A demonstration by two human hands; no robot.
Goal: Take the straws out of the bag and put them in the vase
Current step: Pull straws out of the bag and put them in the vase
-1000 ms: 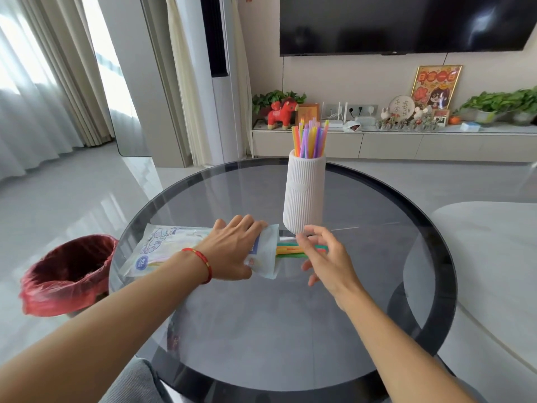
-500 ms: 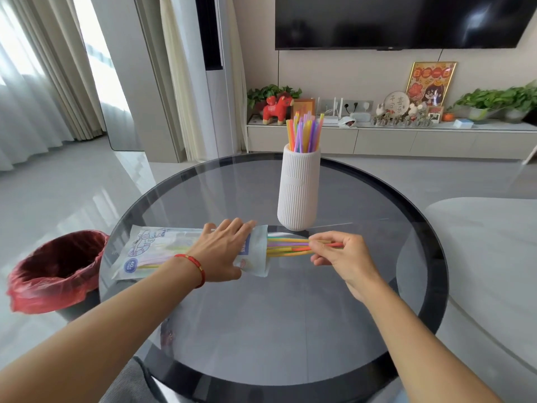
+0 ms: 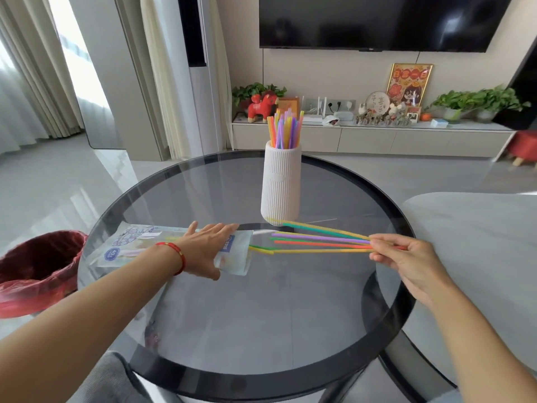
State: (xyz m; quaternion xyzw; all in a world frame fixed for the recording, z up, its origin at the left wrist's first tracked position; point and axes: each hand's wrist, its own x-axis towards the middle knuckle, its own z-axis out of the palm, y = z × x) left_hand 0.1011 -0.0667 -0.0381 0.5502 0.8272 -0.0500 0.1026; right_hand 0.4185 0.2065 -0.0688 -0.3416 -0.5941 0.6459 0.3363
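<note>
A plastic straw bag (image 3: 122, 248) lies flat on the left of the round glass table (image 3: 261, 301). My left hand (image 3: 207, 245) presses flat on the bag near its open end. My right hand (image 3: 406, 257) pinches one end of a fan of several coloured straws (image 3: 316, 239), which stretch low over the glass toward the bag. All are out of the bag's mouth. A white ribbed vase (image 3: 280, 184) stands upright at the table's middle back, with several coloured straws (image 3: 283, 128) sticking out of it.
A bin with a red liner (image 3: 37, 271) stands on the floor left of the table. A pale sofa or cushion edge (image 3: 479, 242) lies to the right. A TV cabinet with plants and ornaments runs along the far wall.
My right hand has pulled the pinched straws rightward, almost fully out of the bag. The left hand has stayed pressed on the bag.
</note>
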